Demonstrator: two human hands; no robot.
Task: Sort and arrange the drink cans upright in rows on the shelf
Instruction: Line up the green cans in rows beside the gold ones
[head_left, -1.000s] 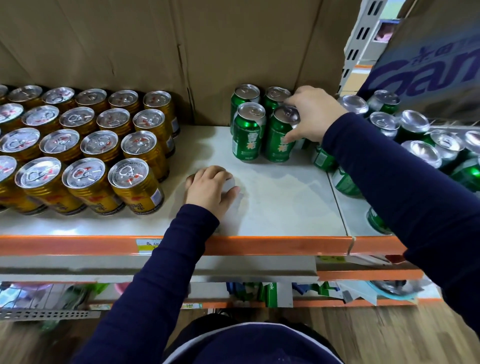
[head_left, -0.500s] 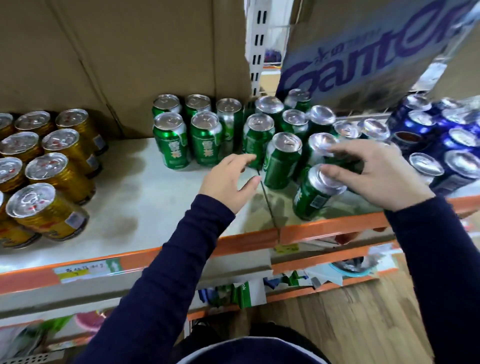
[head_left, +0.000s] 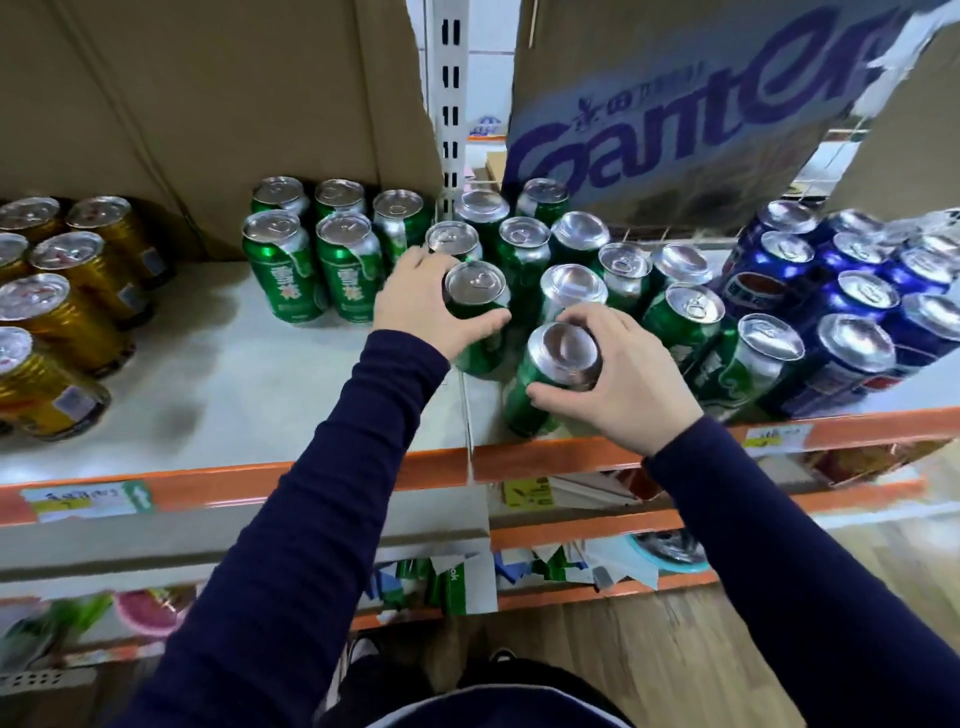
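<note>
Each of my hands holds a green can on the white shelf (head_left: 249, 395). My left hand (head_left: 423, 296) grips a green can (head_left: 475, 291) near the seam between the two shelf boards. My right hand (head_left: 623, 374) grips another green can (head_left: 556, 364) close to the front edge, its top tilted toward me. Several green cans (head_left: 311, 260) stand upright in two short rows at the back left of my hands. More green cans (head_left: 623, 270) crowd loosely behind and to the right of my hands.
Gold cans (head_left: 67, 291) stand in rows at the far left. Blue cans (head_left: 852, 291) fill the right end. Cardboard sheets (head_left: 208, 104) back the shelf, with a metal upright (head_left: 452, 104) between them. An orange rail (head_left: 519, 462) edges the front; a lower shelf holds cartons.
My left hand has reached forward and taken hold of a green can. My right hand has closed round the front green can. The view has turned further to the right.
</note>
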